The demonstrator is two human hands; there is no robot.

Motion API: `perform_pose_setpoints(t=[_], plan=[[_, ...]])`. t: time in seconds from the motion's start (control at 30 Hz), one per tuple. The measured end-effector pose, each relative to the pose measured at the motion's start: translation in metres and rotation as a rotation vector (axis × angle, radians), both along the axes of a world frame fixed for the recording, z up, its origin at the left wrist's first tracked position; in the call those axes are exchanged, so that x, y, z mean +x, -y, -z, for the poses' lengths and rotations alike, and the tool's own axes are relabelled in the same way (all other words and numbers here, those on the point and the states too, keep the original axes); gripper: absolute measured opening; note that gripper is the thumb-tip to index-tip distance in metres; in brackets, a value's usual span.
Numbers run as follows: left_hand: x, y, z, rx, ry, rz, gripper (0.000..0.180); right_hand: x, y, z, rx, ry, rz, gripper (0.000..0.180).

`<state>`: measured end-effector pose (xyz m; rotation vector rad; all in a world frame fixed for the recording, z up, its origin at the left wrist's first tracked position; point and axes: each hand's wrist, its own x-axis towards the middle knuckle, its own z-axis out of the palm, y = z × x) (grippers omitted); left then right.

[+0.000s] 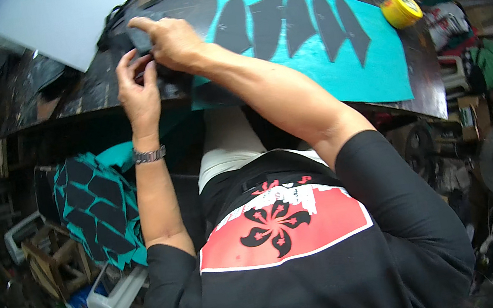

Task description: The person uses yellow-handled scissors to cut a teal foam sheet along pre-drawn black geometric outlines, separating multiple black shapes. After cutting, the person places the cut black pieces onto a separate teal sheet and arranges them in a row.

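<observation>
Working at the near-left edge of the dark bench (90, 91), both hands meet over one small dark cut piece (141, 40). Right hand (173, 40) pinches its top, fingers closed on it; left hand (136, 91) supports from below, fingers curled against it, probably to steady it. To the right, a teal sheet (374, 68) lies flat, carrying a row of dark tapered pieces (296, 19), apparently laid out in order. Yellow tape roll (401, 8) sits far right. A stack of similar teal-backed pieces (99, 211) rests below left.

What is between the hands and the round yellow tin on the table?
In the head view, the teal sheet with five dark cut-out pieces lies between the hands and the round yellow tin.
</observation>
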<state>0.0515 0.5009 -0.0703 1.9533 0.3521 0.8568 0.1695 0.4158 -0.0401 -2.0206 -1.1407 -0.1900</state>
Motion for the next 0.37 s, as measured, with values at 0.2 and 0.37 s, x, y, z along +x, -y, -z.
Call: perform_pose_setpoints(t=[0.2,0.37], plan=[[0.001,0.004,0.002,0.117,-0.120,-0.020,0.028,0.025,0.003,0.012,0.353,-0.464,0.052,0.064],[0.000,-0.006,-0.005,0.464,-0.161,0.004,0.022,0.043,0.002,0.001,0.832,-0.881,0.001,0.066]])
